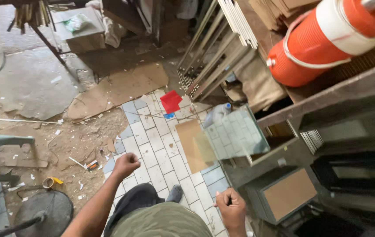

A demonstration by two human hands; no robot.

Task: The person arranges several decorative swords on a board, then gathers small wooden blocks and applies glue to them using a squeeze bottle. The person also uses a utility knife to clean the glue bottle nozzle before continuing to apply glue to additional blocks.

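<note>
At the far left a grey slab (29, 83) lies on the dirt floor (64, 145), littered with scraps. Near it, low on the left, sit a tape roll (50, 182) and a round stool (42, 213), set within easy reach of anyone working here. A cardboard sheet (121, 87) lies flat further off, probably as a cover for the ground.

The left hand (126, 164) hangs over the tiled floor (152, 149), fingers curled together into a loose fist with nothing in them, the arm out as if for balance. Beyond it a red square (170, 101) lies on the tiles.

The right hand (230, 207) is near the bottom edge, fingers closed; it seems to pinch something thin and dark, but what it is cannot be told. Just beyond that hand a glass pane (235, 134) leans tilted against a metal frame (275, 162), the tiles showing through it; leaning keeps it off the floor and easy to lift. A brown board (191, 145) lies beneath its left edge.

Further right, metal strips (218, 57) stand propped at a slant. At the far right an orange cooler (323, 39) rests on a shelf (341, 92), out of the way.
</note>
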